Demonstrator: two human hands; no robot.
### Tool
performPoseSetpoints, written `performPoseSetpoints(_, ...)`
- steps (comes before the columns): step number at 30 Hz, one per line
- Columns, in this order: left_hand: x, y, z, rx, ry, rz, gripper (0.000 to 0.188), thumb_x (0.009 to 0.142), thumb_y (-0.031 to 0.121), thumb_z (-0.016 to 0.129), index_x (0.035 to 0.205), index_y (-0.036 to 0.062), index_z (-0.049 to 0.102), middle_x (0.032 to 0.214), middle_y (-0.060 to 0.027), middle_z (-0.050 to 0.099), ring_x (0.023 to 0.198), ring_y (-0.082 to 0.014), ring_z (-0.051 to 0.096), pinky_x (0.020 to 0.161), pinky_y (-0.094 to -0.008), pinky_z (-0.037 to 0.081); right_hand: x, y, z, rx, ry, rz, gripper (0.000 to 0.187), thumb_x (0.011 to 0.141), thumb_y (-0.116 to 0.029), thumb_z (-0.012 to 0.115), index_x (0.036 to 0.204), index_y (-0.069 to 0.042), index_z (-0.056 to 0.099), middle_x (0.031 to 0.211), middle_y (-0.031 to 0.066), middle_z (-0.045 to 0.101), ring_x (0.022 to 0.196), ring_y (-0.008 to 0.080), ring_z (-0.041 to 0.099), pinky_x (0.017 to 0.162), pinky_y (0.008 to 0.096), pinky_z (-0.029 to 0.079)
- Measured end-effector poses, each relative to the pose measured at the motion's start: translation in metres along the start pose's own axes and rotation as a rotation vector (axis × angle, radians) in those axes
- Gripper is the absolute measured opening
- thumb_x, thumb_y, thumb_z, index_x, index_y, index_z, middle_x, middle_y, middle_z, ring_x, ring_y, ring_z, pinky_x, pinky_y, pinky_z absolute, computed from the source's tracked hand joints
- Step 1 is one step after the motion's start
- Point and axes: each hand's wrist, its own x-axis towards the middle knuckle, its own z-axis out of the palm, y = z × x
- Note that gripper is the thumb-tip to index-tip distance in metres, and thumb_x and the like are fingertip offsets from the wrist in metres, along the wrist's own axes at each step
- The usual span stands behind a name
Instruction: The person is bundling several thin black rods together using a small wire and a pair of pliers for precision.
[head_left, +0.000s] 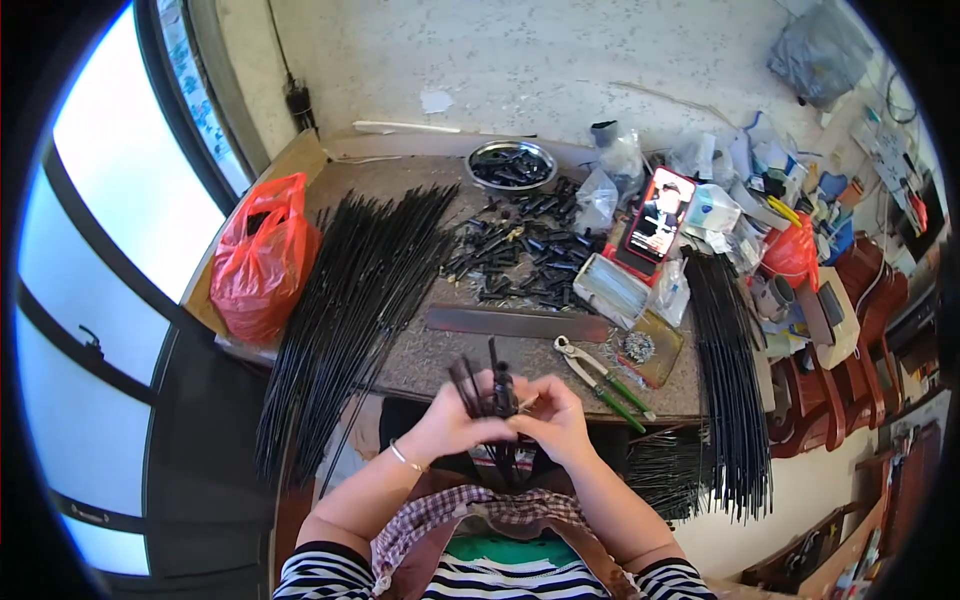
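Note:
My left hand (450,422) is closed round a few thin black rods (466,388) and a black fitting (504,392), held upright above my lap at the table's front edge. Against the fitting, the fingertips of my right hand (560,422) are pinched together. Whatever lies between them is too small and blurred to name. The rods' lower ends hang below my hands. On the table just ahead lies a dark flat bar (515,322). To its right are green-handled pincers (600,382) and a pile of small metal pieces (637,347) on a yellowish tray (664,368).
Long black rods (360,290) fill the left side beside a red plastic bag (262,262); another bundle (725,370) overhangs the right edge. Farther back are loose black fittings (540,255), a metal bowl (511,148) of them, a clear box (612,290) and a propped phone (660,212).

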Motion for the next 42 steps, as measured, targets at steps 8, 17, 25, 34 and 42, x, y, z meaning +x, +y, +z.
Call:
performPoseSetpoints(8, -0.002, -0.004, 0.023, 0.224, 0.201, -0.143, 0.018, 0.06, 0.004, 0.056, 0.075, 0.0018, 0.046, 0.07, -0.0061, 0.047, 0.066, -0.0183, 0.047, 0.061, -0.0284, 0.037, -0.009, -0.005, 0.008, -0.422, 0.242, -0.186, 0.027, 0.056, -0.002, 0.064, 0.077, -0.002, 0.048, 0.068, 0.0047, 0.048, 0.061, 0.0102, 0.047, 0.054, 0.0206, 0.039)
performPoseSetpoints(17, 0.007, -0.005, 0.034, -0.067, 0.257, -0.072, 0.016, 0.06, -0.007, 0.049, 0.069, 0.0041, 0.041, 0.069, -0.0034, 0.048, 0.071, -0.0101, 0.045, 0.066, -0.0254, 0.037, 0.003, -0.011, 0.007, 0.111, 0.168, -0.005, 0.046, 0.052, 0.002, 0.064, 0.086, -0.006, 0.034, 0.076, 0.0011, 0.038, 0.063, 0.0074, 0.038, 0.057, 0.0199, 0.036)
performPoseSetpoints(25, 0.009, -0.009, 0.032, 0.191, 0.294, 0.093, 0.027, 0.064, -0.001, 0.047, 0.09, 0.0009, 0.039, 0.075, -0.0099, 0.054, 0.072, -0.0189, 0.054, 0.064, -0.027, 0.041, 0.002, -0.031, 0.01, -0.85, 0.181, -0.438, 0.017, 0.051, 0.001, 0.064, 0.057, -0.002, 0.048, 0.057, 0.0043, 0.043, 0.054, 0.0159, 0.042, 0.048, 0.0244, 0.034)
performPoseSetpoints(34, 0.002, 0.059, 0.006, -0.196, 0.047, 0.248, 0.019, 0.065, 0.006, 0.058, 0.075, 0.0037, 0.041, 0.059, -0.001, 0.046, 0.052, -0.0061, 0.044, 0.048, -0.0182, 0.035, -0.027, -0.055, -0.044, -1.371, 0.212, -0.556, 0.028, 0.059, -0.006, 0.057, 0.085, -0.001, 0.049, 0.084, 0.0136, 0.048, 0.072, 0.0276, 0.047, 0.063, 0.0324, 0.04)
performPoseSetpoints(42, 0.012, 0.066, 0.012, 0.07, 0.092, 0.173, 0.034, 0.061, 0.007, 0.061, 0.09, 0.0024, 0.045, 0.07, -0.0029, 0.051, 0.058, -0.004, 0.045, 0.052, -0.0182, 0.036, -0.05, -0.018, -0.07, -1.774, 0.055, 0.2, 0.044, 0.056, -0.005, 0.055, 0.097, -0.009, 0.041, 0.092, 0.0139, 0.036, 0.084, 0.027, 0.038, 0.072, 0.0348, 0.035)
